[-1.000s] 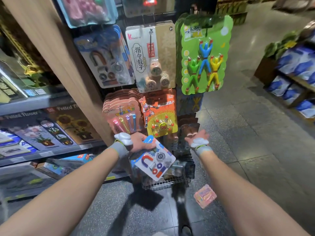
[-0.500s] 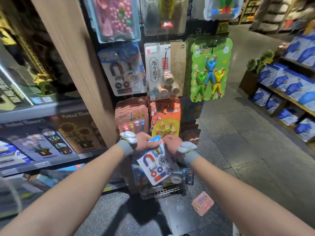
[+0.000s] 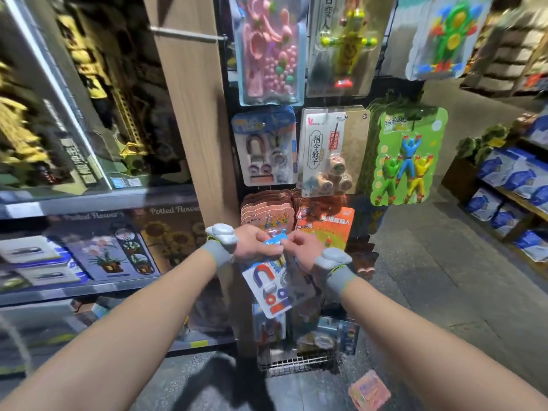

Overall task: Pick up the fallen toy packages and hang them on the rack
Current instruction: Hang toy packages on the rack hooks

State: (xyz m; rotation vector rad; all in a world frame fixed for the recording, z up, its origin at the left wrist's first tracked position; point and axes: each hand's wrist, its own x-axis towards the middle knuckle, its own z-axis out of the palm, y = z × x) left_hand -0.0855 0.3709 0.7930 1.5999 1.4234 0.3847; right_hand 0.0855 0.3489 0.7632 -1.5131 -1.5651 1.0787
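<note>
Hands are both up by the rack [image 3: 229, 93], low down & in front of it. L hand [image 3: 255, 246] pinches the blue top of the magnet pack [image 3: 271, 287], fingers curled tight on it. R hand [image 3: 305, 252] pinches that same top edge from the other side, so both are clamped on the pack w/ thumbs close together. Pack hangs down from the fingers, tipped a bit, toy side facing the camera. I think it's held by the top bc that's where the hang hole is, & two hands can line the hole up w/ a hook better than one. Hole itself is hid by the fingers, so can't tell if it's lined up. Pack isn't on a hook yet. More magnet packs [image 3: 264, 146] hang higher up on the left side of the rack, so that's prob its home, & the pack has to go up to get there. Next to those hang a dice pack [image 3: 332, 152] & a green pack [image 3: 409, 158] w/ little climbing men. One pink pack [image 3: 369, 391] lies flat on the floor [image 3: 444, 292], just right of the wire basket [image 3: 296, 367] at the rack's foot. That one needs picking up too, so the job is prob only part done.
</note>
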